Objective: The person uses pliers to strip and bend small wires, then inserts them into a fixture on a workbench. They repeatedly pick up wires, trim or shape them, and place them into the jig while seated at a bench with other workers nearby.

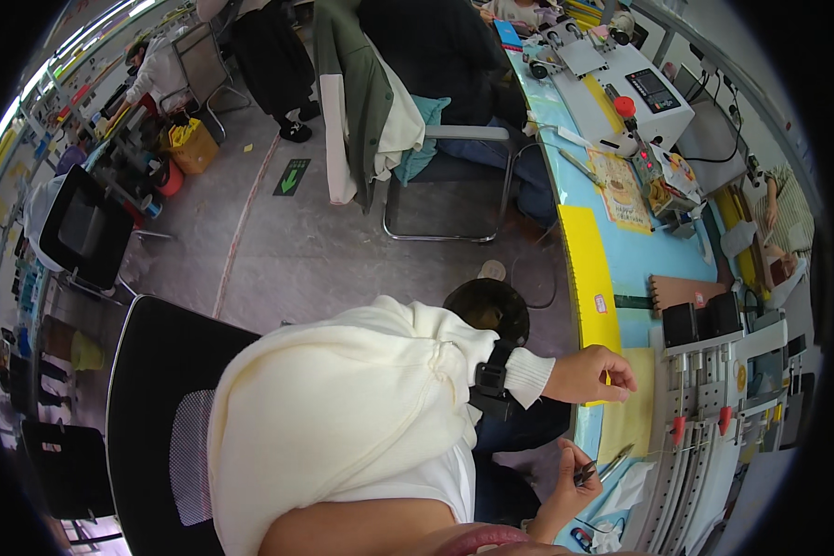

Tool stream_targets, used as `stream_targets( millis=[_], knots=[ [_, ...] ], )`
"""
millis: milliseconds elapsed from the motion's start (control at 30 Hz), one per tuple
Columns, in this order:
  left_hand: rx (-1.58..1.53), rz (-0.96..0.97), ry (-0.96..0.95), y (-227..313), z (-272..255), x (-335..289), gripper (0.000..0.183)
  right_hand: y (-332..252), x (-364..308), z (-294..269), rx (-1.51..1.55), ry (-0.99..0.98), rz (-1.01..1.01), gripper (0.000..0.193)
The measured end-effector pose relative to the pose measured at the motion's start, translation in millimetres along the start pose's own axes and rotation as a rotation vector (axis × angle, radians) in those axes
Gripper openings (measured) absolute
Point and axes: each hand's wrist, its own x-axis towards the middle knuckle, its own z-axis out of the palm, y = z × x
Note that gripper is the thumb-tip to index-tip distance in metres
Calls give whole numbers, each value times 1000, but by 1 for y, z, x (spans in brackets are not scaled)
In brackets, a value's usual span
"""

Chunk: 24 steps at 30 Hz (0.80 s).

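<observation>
My left hand (591, 375), in a cream knitted sleeve, reaches over the yellow strip at the bench's edge. Its fingers are curled toward the thumb with a yellow gap between; anything at the tips is too small to make out. My right hand (567, 491) is closer to the lower edge, closed round a small dark object (584, 473) whose kind I cannot tell. Right beside it is a slim silver pointed tool (616, 461), perhaps tweezers; whether the hand grips it is unclear. A yellowish sheet (628, 422) lies on the light-blue bench beyond both hands.
A grey metal machine with rails (713, 417) stands on the bench past the sheet. Crumpled white paper (628, 489) lies by my right hand. Farther up are a brown notebook (684, 294) and a white machine (644, 93). A dark bin (488, 309) stands on the floor, below a chair (445, 208).
</observation>
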Motion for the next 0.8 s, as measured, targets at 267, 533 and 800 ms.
stream_targets(
  millis=[267,533,800],
  knots=[
    [1,3,-11,1,2,0,26,21,-3,-1,0,-52,-68,18],
    [21,3,-13,5,4,2,25,81,-13,-33,-138,-108,-15,19],
    [-26,41,-103,13,28,12,22,91,3,-78,-208,-112,-344,21]
  ],
)
